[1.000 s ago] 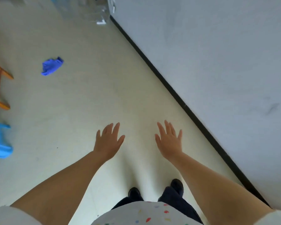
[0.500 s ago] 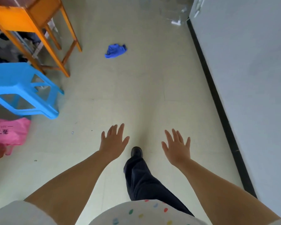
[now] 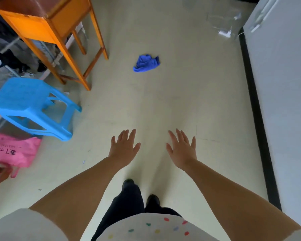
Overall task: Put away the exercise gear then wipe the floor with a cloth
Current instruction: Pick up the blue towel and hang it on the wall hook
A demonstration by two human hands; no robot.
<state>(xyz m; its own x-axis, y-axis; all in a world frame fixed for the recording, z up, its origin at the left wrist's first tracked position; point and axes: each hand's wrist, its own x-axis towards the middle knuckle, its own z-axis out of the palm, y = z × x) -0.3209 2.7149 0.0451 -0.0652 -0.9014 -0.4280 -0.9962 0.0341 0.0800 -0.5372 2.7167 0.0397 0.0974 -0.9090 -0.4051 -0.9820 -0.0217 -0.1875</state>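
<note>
A crumpled blue cloth [image 3: 146,63] lies on the pale floor [image 3: 189,94], straight ahead of me and well beyond my reach. My left hand [image 3: 123,148] is held out palm down over the floor, fingers spread, holding nothing. My right hand [image 3: 182,149] is stretched out beside it in the same way, also empty. Both hands are far short of the cloth. No exercise gear shows in this view.
An orange wooden table [image 3: 49,26] stands at the upper left, a blue plastic stool [image 3: 31,105] in front of it and a pink bag [image 3: 12,150] lower left. A white wall [image 3: 285,101] with a black baseboard [image 3: 257,119] runs along the right. Clear plastic [image 3: 222,20] lies far ahead.
My view has swung left and moved forward, so the cloth now lies straight ahead and closer. The table, stool and pink bag have come into view. Both hands stay spread and empty.
</note>
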